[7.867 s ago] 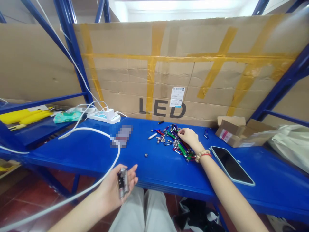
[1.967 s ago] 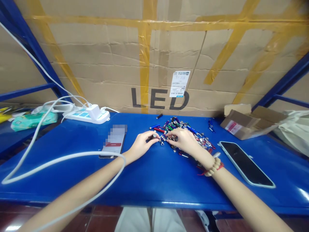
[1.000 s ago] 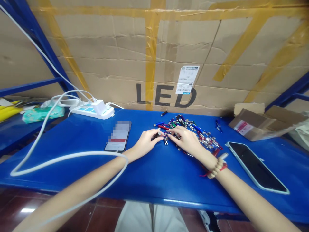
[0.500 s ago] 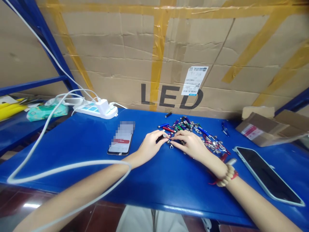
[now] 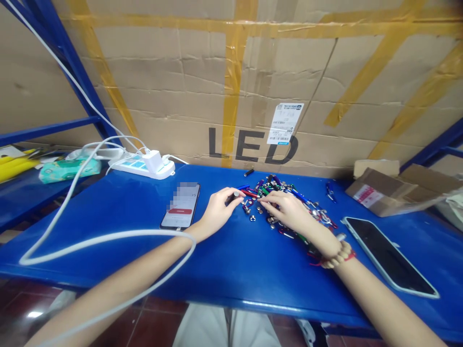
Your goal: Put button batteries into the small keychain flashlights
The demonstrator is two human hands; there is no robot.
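Note:
My left hand is closed round a small black tube with a round silvery end, held above the table. To its right, my right hand is palm down at the near edge of a pile of small parts, thumb and forefinger drawn together; what lies between their tips, if anything, is too small to make out. The pile holds blue, green, purple and red tubes, small silver discs and clips. A red tube lies between the two hands. One small metal clip sits apart in front of them.
A phone with a lit screen lies left, a dark-screened phone right. A white cable loops over my left forearm from the power strip. An open carton stands far right; a large cardboard box backs the blue table.
My hands have drawn apart: the left moved slightly left with the black tube, the right lifted from the small parts between them. The view has shifted slightly.

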